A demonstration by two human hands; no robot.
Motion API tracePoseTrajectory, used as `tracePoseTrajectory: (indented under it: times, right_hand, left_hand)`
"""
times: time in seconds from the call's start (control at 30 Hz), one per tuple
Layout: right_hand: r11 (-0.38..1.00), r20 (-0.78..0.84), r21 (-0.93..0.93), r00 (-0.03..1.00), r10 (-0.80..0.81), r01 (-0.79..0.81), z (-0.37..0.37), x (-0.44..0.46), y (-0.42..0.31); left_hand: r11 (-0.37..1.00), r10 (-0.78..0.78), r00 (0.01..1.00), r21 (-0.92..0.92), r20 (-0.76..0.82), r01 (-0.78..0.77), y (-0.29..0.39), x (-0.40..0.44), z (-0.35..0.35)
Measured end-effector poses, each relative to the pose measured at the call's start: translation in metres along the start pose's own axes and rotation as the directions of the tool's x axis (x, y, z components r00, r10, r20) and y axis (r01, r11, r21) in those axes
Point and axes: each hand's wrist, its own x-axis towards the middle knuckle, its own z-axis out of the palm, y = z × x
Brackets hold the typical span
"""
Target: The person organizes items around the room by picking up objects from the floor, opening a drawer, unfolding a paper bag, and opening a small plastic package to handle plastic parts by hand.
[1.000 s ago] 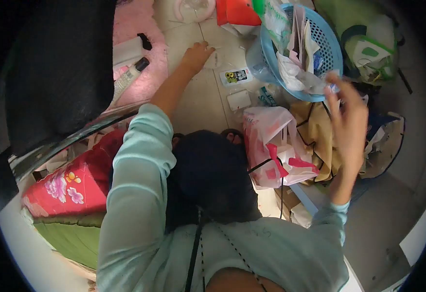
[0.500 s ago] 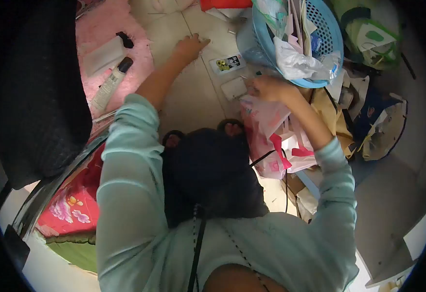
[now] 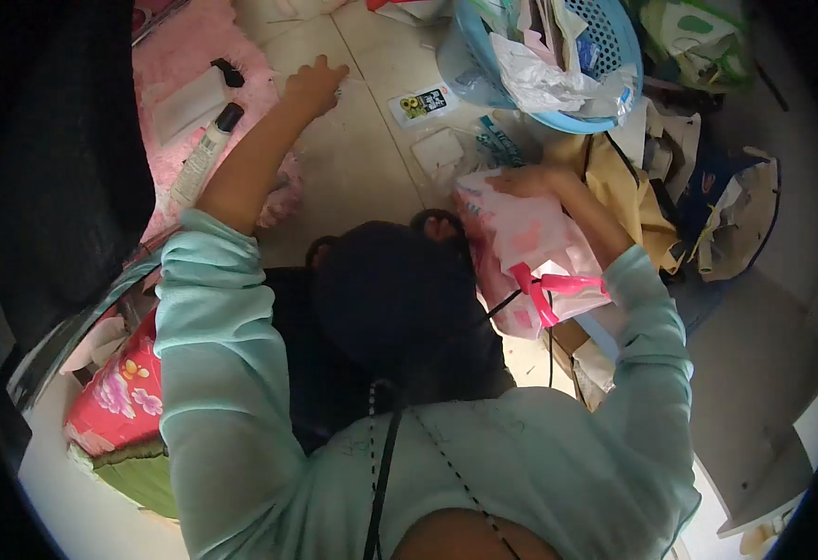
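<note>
My left hand [image 3: 316, 86] hovers low over the tiled floor beside the pink fluffy rug, fingers apart. Something tiny and pale shows by its fingertips, too small to make out. My right hand [image 3: 528, 180] grips the far edge of a pink plastic bag [image 3: 521, 224] with bright pink handles; its fingertips are partly hidden. Just beyond that hand lies a teal printed packet [image 3: 500, 142]. A small white square item [image 3: 438, 150] and a white packet with a green fruit picture [image 3: 424, 104] lie on the floor between my hands.
A blue perforated basket [image 3: 605, 123] full of papers and crumpled plastic stands at the far right. Yellowish bags [image 3: 619, 182] lean beside it. On the pink rug [image 3: 250, 75] are a capped tube [image 3: 205, 154] and a whitish flat item [image 3: 190, 103]. A dark object fills the left.
My left hand has moved left and away from me. The right hand has moved onto the pink bag, which has shifted, and the teal packet has come into sight.
</note>
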Motion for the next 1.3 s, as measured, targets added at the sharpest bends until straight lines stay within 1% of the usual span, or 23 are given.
tracePoseTrajectory:
  times: [0.1,0.2,0.27,0.3,0.37,0.4,0.43,0.5,0.57,0.63,0.7,0.73,0.77,0.8,0.83,0.87,0.9,0.93,1.0,1.1,1.13,1.23,1.3]
  right_hand:
    - [0.99,-0.023,-0.14,1.0,-0.016,0.012,0.015,-0.007,-0.008]
    - [0.967,-0.086,-0.255,0.996,-0.004,-0.018,0.038,-0.023,-0.038]
    - [0.985,-0.102,-0.157,0.993,0.056,-0.072,0.039,-0.029,-0.05]
    - [0.993,-0.089,-0.023,0.99,0.11,-0.112,0.036,-0.03,-0.056]
    - [0.991,-0.07,-0.012,0.989,0.133,-0.134,0.039,-0.026,-0.057]
    - [0.983,-0.052,-0.143,0.992,0.112,-0.119,0.048,-0.013,-0.043]
    - [0.959,-0.027,-0.265,0.995,0.094,-0.098,0.061,0.001,-0.03]
    - [0.967,0.092,-0.254,0.995,0.024,0.0,0.087,0.035,0.015]
    - [0.977,0.092,-0.198,0.991,0.094,-0.075,0.098,0.036,0.015]
    - [0.946,-0.004,-0.105,0.951,0.309,-0.307,0.093,0.012,-0.018]
    - [0.957,0.109,-0.126,0.956,0.274,-0.26,0.078,0.01,-0.022]
    - [0.963,0.165,-0.132,0.953,0.254,-0.234,0.072,0.014,-0.018]
    - [0.978,-0.059,-0.147,0.989,0.138,-0.145,0.073,0.034,0.004]
    - [0.981,-0.277,-0.183,0.961,0.007,-0.06,0.083,0.068,0.041]
    - [0.981,-0.437,-0.179,0.899,-0.012,-0.074,0.08,0.073,0.042]
    - [0.982,-0.584,-0.171,0.811,-0.03,-0.087,0.076,0.077,0.042]
    - [0.98,-0.68,-0.089,0.729,0.072,-0.18,0.053,0.056,0.007]
    - [0.965,-0.762,-0.002,0.625,0.169,-0.263,0.036,0.042,-0.015]
    - [0.953,-0.808,-0.001,0.561,0.177,-0.302,0.041,0.062,-0.007]
    - [0.947,-0.857,0.012,0.484,0.175,-0.321,0.044,0.082,0.0]
    - [0.946,-0.868,0.019,0.464,0.177,-0.325,0.045,0.083,0.002]
    - [0.941,-0.805,0.217,0.498,0.322,-0.259,0.042,0.076,0.005]
    - [0.985,-0.836,0.154,0.522,0.172,-0.079,0.042,0.061,0.008]
  left_hand:
    - [1.0,0.0,0.999,-0.029,-0.032,0.0,-0.006,-0.006,-0.002]
    - [0.97,0.052,0.998,-0.238,-0.022,-0.056,-0.019,0.002,0.01]
    - [0.933,0.144,0.985,-0.319,-0.099,-0.169,-0.031,0.021,0.035]
    - [0.908,0.186,0.972,-0.353,-0.141,-0.225,-0.03,0.023,0.033]
    - [0.793,0.258,0.954,-0.531,-0.155,-0.3,-0.028,0.027,0.024]
    - [0.715,0.286,0.944,-0.619,-0.166,-0.326,-0.022,0.026,0.018]
    - [0.686,0.284,0.947,-0.659,-0.148,-0.309,-0.016,0.022,0.011]
    - [0.624,0.278,0.953,-0.732,-0.119,-0.273,-0.008,0.018,-0.004]
    - [0.579,0.287,0.952,-0.773,-0.103,-0.259,-0.002,0.017,0.0]
    - [0.561,0.305,0.947,-0.785,-0.097,-0.261,-0.002,0.018,0.001]
    - [0.563,0.338,0.936,-0.777,-0.095,-0.282,0.002,0.019,0.003]
    - [0.554,0.367,0.928,-0.788,-0.056,-0.267,0.001,0.02,0.006]
    - [0.547,0.395,0.918,-0.798,-0.019,-0.252,0.001,0.023,0.007]
    - [0.541,0.422,0.906,-0.808,0.017,-0.236,0.0,0.024,0.007]
    - [0.579,0.401,0.911,-0.798,0.099,-0.168,0.0,0.022,0.004]
    - [0.614,0.377,0.908,-0.783,0.181,-0.1,0.002,0.018,-0.003]
    - [0.649,0.35,0.9,-0.76,0.261,-0.032,0.001,0.016,-0.008]
    - [0.684,0.36,0.908,-0.723,0.216,-0.099,-0.004,0.016,-0.007]
    - [0.745,0.385,0.914,-0.628,0.126,-0.227,-0.013,0.018,0.004]
    - [0.866,0.276,0.95,-0.467,0.143,-0.181,-0.027,0.016,0.007]
    - [0.886,0.247,0.953,-0.439,0.174,-0.15,-0.033,0.017,0.011]
    - [0.932,0.185,0.947,-0.351,0.264,-0.085,-0.041,0.018,0.013]
    - [0.959,0.151,0.936,-0.278,0.318,-0.06,-0.042,0.014,0.013]
